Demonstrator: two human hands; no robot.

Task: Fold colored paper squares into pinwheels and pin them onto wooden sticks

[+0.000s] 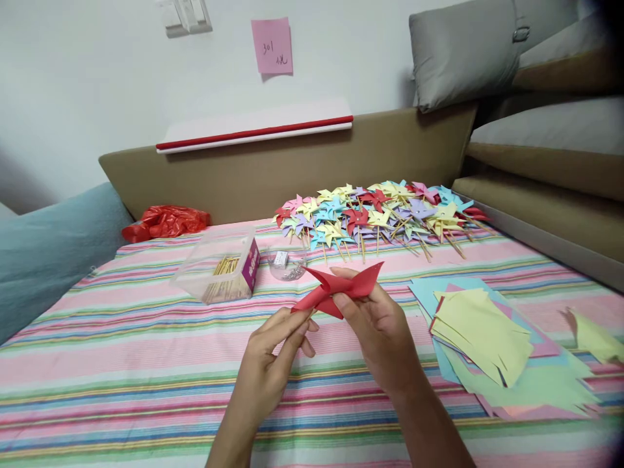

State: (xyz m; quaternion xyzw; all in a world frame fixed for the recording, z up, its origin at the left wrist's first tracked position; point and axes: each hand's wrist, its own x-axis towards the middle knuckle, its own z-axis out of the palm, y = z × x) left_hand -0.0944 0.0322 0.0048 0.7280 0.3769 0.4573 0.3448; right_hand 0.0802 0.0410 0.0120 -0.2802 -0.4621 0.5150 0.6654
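Note:
A red paper pinwheel (336, 292), with some corners folded in toward its middle, is held up above the striped cloth between both hands. My left hand (277, 354) pinches its left tip between thumb and fingers. My right hand (377, 331) grips the middle and right part, thumb in front and fingers behind. Just beyond the hands sits a small clear round container (287, 265) of metal pins with a white label. Left of it lies a clear plastic box (195, 260) holding thin wooden sticks (225, 276).
Many finished pinwheels on sticks (370, 214) are heaped at the back. Cut coloured paper sheets (480, 331) are stacked at right, near a loose yellow piece (597, 337). A red plastic bag (168, 222) lies at back left. Cushions (546, 156) rise at right.

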